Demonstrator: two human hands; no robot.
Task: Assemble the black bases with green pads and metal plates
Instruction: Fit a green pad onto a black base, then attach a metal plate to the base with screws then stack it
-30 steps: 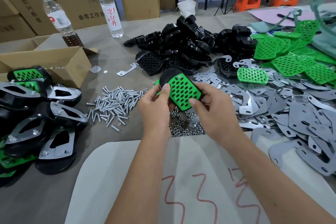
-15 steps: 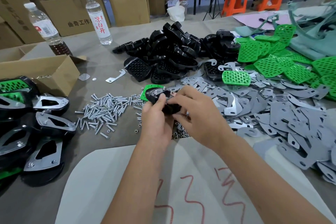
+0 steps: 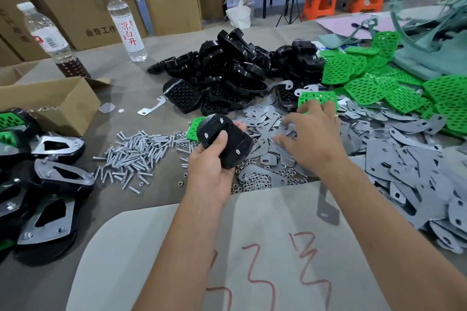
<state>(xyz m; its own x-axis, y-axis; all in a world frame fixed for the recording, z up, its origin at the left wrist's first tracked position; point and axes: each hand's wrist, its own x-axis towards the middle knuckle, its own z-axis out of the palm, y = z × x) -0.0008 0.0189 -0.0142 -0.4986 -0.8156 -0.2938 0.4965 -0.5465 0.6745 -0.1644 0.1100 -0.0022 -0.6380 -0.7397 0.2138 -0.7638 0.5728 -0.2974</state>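
head view: left hand (image 3: 211,171) grips one black base (image 3: 225,142), perhaps padded.

Two plastic bottles stood at the far left: one clear (image 3: 126,25), one holding dark liquid (image 3: 54,41). Stacked cardboard boxes (image 3: 166,0) lined the back. An open carton (image 3: 54,101) sat left. Two orange stools (image 3: 319,0) stood beyond the table (image 3: 141,78). A white sheet (image 3: 252,247) bore red marks.

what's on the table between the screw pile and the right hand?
In the head view, between the screw pile and the right hand sits the left hand, gripping a black base with a green pad under it.
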